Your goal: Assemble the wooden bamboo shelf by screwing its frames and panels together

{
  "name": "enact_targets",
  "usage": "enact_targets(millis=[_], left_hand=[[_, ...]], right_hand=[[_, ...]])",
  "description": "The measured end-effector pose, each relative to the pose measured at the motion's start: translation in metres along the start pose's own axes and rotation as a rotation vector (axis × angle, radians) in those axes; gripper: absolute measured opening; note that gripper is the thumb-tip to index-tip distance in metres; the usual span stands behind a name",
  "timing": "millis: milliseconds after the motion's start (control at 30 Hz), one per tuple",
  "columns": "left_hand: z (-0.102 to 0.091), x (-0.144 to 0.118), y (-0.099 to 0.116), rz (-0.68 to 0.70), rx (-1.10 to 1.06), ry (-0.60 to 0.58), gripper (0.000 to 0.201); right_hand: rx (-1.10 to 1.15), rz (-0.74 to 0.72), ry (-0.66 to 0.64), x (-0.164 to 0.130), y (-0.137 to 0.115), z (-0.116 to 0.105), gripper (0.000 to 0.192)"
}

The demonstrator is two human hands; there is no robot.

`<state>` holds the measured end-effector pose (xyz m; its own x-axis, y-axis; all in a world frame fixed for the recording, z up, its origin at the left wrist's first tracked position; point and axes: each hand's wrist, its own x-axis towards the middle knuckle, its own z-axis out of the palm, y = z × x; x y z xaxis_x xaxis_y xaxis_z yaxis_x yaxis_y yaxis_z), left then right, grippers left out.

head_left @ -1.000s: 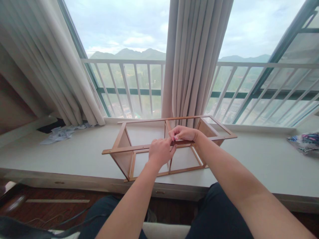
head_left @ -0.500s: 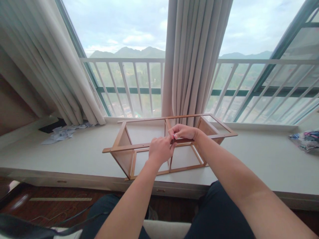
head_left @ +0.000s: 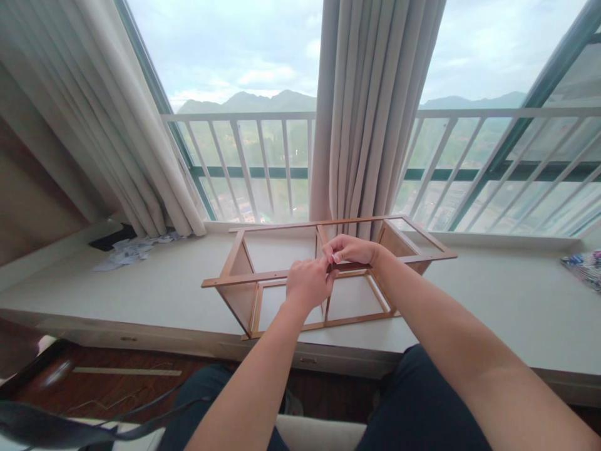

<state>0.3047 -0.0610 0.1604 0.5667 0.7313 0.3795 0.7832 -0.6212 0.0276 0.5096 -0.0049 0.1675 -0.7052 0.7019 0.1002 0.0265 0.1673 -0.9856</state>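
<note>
A brown wooden frame (head_left: 247, 277), like a small open shelf, lies on its side on the white window ledge. Both of my hands meet at the middle of its near upper rail. My left hand (head_left: 308, 282) is closed around that rail, its fingertips close beside the right hand's. Thumb and fingers of my right hand (head_left: 350, 250) are pinched together just above the rail. A tiny pale spot shows between those fingertips; what it is I cannot make out. Inside the frame, panels and a middle crossbar are visible.
Crumpled white papers (head_left: 126, 252) lie at the ledge's left end, by a dark flat item. A patterned bundle (head_left: 585, 268) rests at the far right. Behind stand grey curtains (head_left: 364, 119) and a white railing (head_left: 244, 117). A pale strip (head_left: 126, 371) lies on the dark floor.
The whole view has shifted slightly, so everything appears a little further right. Both hands stay at the same place on the rail, with barely any change in the fingers.
</note>
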Motion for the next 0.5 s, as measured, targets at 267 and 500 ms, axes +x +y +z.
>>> enact_targets(millis=[267,500], left_hand=[[-0.0007,-0.0002,-0.0008,-0.003,0.002,0.002,0.031],[0.0028,-0.0010,-0.0025,0.022,0.010,0.033,0.029]], right_hand=[[-0.030,-0.025,-0.009,0.0006,-0.0032,0.0010,0.041],[-0.043,-0.024,0.001,0.0014,-0.0045,0.0021,0.043]])
